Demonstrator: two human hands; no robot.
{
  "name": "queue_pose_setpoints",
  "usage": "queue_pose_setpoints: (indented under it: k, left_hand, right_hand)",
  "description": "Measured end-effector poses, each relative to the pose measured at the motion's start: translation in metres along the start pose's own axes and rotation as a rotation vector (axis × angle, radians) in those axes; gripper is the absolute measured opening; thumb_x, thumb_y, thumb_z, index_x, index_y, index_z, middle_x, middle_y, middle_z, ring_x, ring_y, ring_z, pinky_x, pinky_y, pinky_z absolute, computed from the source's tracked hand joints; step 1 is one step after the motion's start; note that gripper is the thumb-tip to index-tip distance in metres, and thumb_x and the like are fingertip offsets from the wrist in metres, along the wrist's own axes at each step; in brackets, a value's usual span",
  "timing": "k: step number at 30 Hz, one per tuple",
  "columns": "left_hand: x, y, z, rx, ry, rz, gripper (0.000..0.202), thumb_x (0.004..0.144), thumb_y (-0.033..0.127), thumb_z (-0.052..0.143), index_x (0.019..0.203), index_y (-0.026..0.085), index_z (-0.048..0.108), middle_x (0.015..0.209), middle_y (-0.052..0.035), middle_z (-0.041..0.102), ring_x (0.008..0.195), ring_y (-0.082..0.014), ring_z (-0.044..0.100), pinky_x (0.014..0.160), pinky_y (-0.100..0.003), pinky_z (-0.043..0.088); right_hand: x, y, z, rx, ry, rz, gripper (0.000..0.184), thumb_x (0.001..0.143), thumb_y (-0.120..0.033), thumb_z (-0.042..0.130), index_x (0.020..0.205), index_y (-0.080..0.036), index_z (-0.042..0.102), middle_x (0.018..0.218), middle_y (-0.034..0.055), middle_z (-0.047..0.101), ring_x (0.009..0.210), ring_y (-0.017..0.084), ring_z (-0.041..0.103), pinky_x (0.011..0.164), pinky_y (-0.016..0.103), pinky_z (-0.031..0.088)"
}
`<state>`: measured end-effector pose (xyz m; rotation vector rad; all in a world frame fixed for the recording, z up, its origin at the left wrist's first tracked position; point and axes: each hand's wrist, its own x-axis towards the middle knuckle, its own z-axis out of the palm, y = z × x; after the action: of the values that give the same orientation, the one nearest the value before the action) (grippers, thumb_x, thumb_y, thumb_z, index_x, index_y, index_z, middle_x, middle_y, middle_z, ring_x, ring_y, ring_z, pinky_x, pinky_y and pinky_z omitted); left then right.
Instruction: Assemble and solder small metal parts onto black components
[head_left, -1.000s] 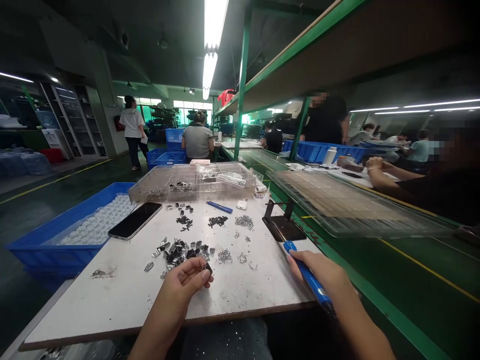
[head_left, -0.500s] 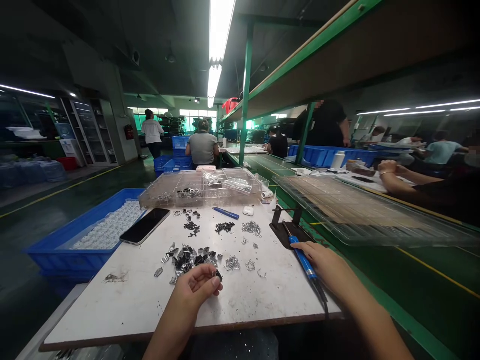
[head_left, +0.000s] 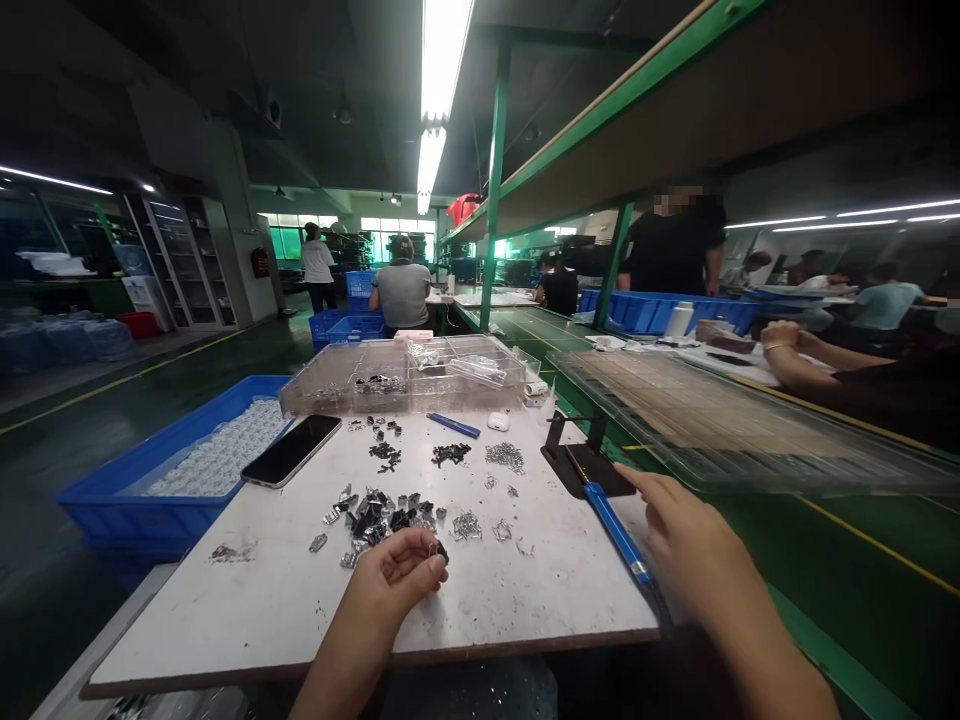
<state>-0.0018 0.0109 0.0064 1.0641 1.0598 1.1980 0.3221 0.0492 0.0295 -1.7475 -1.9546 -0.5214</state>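
pinching a small clip (head_left: pixel 437 549) in the left hand (head_left: pixel 397 575) near the board edge (head_left: pixel 375 660)

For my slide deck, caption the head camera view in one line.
Left hand pinches a small metal part beside a parts pile; open right hand rests by a blue soldering iron.
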Motion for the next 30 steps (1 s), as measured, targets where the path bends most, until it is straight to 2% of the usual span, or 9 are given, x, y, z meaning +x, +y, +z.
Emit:
queue_pose_setpoints:
  k: [3, 5, 9, 12, 15, 19, 22, 25, 30]
  left_hand:
    - [0.000, 0.001, 0.000, 0.028, 0.009, -0.012, 0.026, 0.071, 0.038, 0.074, 0.086, 0.018, 0.066, 0.081, -0.0035, 0.063, 0.080, -0.0188, 0.059, 0.074, -0.026, 0.046]
    - [0.001, 0.002, 0.002, 0.032, 0.020, -0.011, 0.027, 0.069, 0.038, 0.074, 0.085, 0.018, 0.066, 0.080, -0.0034, 0.063, 0.080, -0.0192, 0.059, 0.074, -0.026, 0.047]
    - [0.003, 0.005, 0.011, 0.098, -0.017, 0.080, 0.025, 0.070, 0.036, 0.072, 0.084, 0.017, 0.064, 0.083, -0.0055, 0.063, 0.083, -0.0220, 0.060, 0.077, -0.029, 0.047]
    - [0.006, 0.007, 0.023, 0.311, -0.017, 0.251, 0.016, 0.076, 0.030, 0.065, 0.086, 0.018, 0.062, 0.087, -0.0071, 0.063, 0.085, -0.0233, 0.060, 0.079, -0.031, 0.047]
    - [0.011, 0.004, 0.034, 0.627, 0.058, 0.474, 0.007, 0.079, 0.021, 0.058, 0.086, 0.020, 0.059, 0.088, -0.0061, 0.061, 0.085, -0.0235, 0.058, 0.077, -0.033, 0.046]
    - [0.019, -0.009, 0.044, 0.874, 0.081, 0.710, 0.013, 0.081, 0.011, 0.050, 0.091, 0.019, 0.053, 0.089, -0.0066, 0.059, 0.087, -0.0248, 0.055, 0.076, -0.038, 0.045]
    - [0.022, -0.015, 0.047, 0.951, 0.065, 0.773, 0.015, 0.082, 0.010, 0.050, 0.094, 0.018, 0.050, 0.090, -0.0072, 0.058, 0.087, -0.0251, 0.055, 0.076, -0.039, 0.046]
    - [0.020, -0.012, 0.046, 0.919, 0.025, 0.751, 0.017, 0.082, 0.010, 0.048, 0.097, 0.019, 0.050, 0.094, -0.0074, 0.059, 0.092, -0.0247, 0.055, 0.079, -0.039, 0.046]
    - [0.015, -0.004, 0.039, 0.708, -0.080, 0.466, 0.027, 0.083, 0.023, 0.056, 0.109, 0.024, 0.049, 0.105, -0.0057, 0.058, 0.094, -0.0217, 0.056, 0.079, -0.034, 0.047]
  right_hand:
    - [-0.005, -0.027, -0.014, 0.162, 0.214, 0.029, 0.035, 0.089, -0.019, 0.037, 0.120, -0.022, 0.054, 0.112, 0.0100, 0.061, 0.100, 0.029, 0.059, 0.081, 0.043, 0.046]
    - [-0.009, -0.055, -0.017, 0.457, 0.251, -0.010, 0.027, 0.090, -0.023, 0.043, 0.114, -0.023, 0.056, 0.110, 0.0085, 0.061, 0.099, 0.026, 0.059, 0.085, 0.039, 0.046]
    - [-0.018, -0.112, -0.004, 1.015, -0.019, 0.023, 0.019, 0.090, -0.029, 0.049, 0.105, -0.022, 0.059, 0.102, 0.0067, 0.064, 0.090, 0.021, 0.061, 0.080, 0.034, 0.048]
    - [-0.022, -0.134, 0.013, 1.361, -0.199, 0.241, 0.028, 0.088, -0.039, 0.053, 0.103, -0.017, 0.059, 0.094, 0.0089, 0.067, 0.075, 0.019, 0.063, 0.070, 0.034, 0.051]
    - [-0.023, -0.135, 0.027, 1.500, -0.244, 0.399, 0.035, 0.083, -0.046, 0.058, 0.100, -0.015, 0.060, 0.089, 0.0090, 0.068, 0.070, 0.019, 0.062, 0.067, 0.032, 0.050]
    - [-0.023, -0.128, 0.031, 1.501, -0.380, 0.359, 0.031, 0.078, -0.044, 0.066, 0.095, -0.018, 0.063, 0.082, 0.0044, 0.066, 0.079, 0.019, 0.062, 0.072, 0.029, 0.049]
    - [-0.024, -0.128, 0.031, 1.527, -0.398, 0.356, 0.028, 0.076, -0.041, 0.070, 0.092, -0.019, 0.064, 0.082, 0.0032, 0.066, 0.082, 0.019, 0.061, 0.075, 0.028, 0.048]
    - [-0.026, -0.129, 0.032, 1.577, -0.380, 0.395, 0.027, 0.075, -0.039, 0.071, 0.091, -0.019, 0.065, 0.084, 0.0038, 0.067, 0.084, 0.019, 0.062, 0.076, 0.028, 0.048]
    - [-0.027, -0.128, 0.032, 1.613, -0.368, 0.424, 0.028, 0.076, -0.039, 0.070, 0.096, -0.019, 0.066, 0.092, 0.0058, 0.069, 0.091, 0.021, 0.062, 0.080, 0.029, 0.049]
